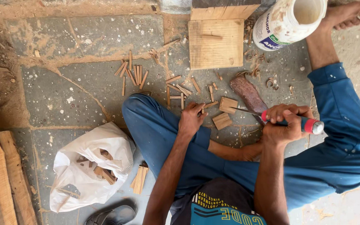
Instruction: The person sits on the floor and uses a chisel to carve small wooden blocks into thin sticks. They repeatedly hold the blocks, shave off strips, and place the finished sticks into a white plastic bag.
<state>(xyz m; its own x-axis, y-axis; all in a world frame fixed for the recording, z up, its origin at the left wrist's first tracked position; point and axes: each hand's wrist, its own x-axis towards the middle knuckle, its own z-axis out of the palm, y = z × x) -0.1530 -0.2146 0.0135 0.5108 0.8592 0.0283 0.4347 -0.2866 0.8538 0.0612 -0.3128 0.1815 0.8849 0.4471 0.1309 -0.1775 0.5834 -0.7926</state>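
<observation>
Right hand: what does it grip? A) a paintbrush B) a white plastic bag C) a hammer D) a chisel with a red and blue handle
D: the right hand is closed around a chisel with a red and blue handle, its metal blade pointing toward the small wood blocks.

The chisel (286,120) had a glossy blue-and-red plastic handle and a bare metal blade. Pale, raw wood made up the small blocks (226,111) and sticks (132,75). The floor (84,89) was rough, dusty stone; the white bag (86,166) crinkled thin plastic.
</observation>
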